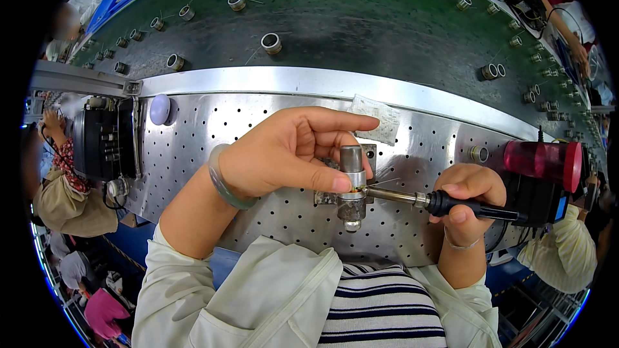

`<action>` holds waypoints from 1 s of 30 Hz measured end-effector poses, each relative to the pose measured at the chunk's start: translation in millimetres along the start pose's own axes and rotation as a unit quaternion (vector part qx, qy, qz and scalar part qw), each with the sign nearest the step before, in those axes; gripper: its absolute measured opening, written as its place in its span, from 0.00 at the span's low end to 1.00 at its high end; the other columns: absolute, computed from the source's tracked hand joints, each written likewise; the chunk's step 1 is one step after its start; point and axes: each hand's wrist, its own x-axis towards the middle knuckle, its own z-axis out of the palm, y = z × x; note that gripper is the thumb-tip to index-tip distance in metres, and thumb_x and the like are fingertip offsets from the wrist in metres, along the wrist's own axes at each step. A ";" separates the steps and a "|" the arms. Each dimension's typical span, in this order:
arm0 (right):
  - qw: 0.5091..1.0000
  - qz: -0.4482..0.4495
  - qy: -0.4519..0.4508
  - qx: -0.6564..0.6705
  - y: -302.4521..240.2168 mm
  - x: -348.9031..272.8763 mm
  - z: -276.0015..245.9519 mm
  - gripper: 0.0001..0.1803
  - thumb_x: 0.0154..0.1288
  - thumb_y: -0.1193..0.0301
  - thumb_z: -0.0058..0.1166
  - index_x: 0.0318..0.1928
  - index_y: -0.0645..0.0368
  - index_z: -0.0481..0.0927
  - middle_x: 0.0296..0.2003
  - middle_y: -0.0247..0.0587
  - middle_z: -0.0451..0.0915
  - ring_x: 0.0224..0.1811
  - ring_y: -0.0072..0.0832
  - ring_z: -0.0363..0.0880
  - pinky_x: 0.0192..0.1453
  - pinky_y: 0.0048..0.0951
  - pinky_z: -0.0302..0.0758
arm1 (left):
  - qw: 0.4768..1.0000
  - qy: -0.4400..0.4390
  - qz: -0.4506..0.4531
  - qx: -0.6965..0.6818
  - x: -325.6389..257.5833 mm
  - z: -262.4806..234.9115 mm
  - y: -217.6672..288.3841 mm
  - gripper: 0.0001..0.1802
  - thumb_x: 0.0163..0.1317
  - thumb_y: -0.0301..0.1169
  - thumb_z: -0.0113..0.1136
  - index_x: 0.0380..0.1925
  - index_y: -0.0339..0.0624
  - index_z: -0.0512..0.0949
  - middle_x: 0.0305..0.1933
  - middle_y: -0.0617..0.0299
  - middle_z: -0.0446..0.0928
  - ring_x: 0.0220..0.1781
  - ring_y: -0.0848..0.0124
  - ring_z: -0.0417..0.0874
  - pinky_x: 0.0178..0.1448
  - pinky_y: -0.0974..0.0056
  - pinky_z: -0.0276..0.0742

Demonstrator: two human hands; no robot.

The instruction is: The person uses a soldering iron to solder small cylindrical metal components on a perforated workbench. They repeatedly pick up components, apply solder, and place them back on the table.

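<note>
As hands (277, 154) work, canister (538, 160) near, rings (273, 50) beyond

Brt, well lit; glare on metal rail (258, 79); edges bent, fisheye dist.

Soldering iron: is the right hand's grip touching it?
Touching: the head view shows the right hand's grip, fingers closed on the soldering iron's black handle.

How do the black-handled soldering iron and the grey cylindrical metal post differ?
The soldering iron is slim and black-gripped; the metal post thicker and grey. The iron runs crosswise in view; the post, top to bottom. The right hand grips the iron, not the post. Both show bare metal.
</note>
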 end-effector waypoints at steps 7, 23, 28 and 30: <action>1.000 -0.002 -0.002 0.005 -0.6 0.6 0.8 0.11 0.51 0.80 0.63 0.33 0.70 0.75 0.22 0.47 0.78 0.17 0.29 0.78 0.22 0.23 0.73 | 1.000 0.009 0.000 -0.004 0.4 1.9 0.2 0.41 0.45 0.19 0.69 0.62 0.29 0.63 0.41 0.48 0.79 0.39 0.75 0.81 0.40 0.78 0.77; 1.000 0.017 0.020 -0.012 -3.3 0.2 3.7 0.09 0.52 0.78 0.62 0.31 0.68 0.74 0.20 0.46 0.77 0.16 0.27 0.77 0.22 0.22 0.73 | 0.999 0.037 -0.008 0.016 -2.1 10.7 2.1 0.41 0.46 0.17 0.66 0.63 0.29 0.60 0.41 0.51 0.78 0.38 0.77 0.79 0.39 0.78 0.76; 0.998 0.014 0.059 -0.026 -3.8 -2.4 -0.1 0.10 0.54 0.75 0.62 0.31 0.68 0.74 0.21 0.45 0.76 0.15 0.24 0.74 0.20 0.19 0.71 | 1.000 0.030 -0.010 -0.003 -0.2 10.4 1.4 0.42 0.45 0.17 0.66 0.64 0.29 0.60 0.41 0.50 0.78 0.37 0.77 0.79 0.39 0.78 0.76; 0.997 0.028 0.066 -0.006 -4.8 -4.1 -3.0 0.11 0.55 0.74 0.62 0.32 0.67 0.73 0.22 0.45 0.76 0.15 0.23 0.74 0.20 0.18 0.70 | 1.000 0.025 -0.011 -0.006 0.7 8.4 0.3 0.43 0.45 0.17 0.66 0.64 0.29 0.60 0.42 0.49 0.79 0.37 0.76 0.80 0.39 0.78 0.76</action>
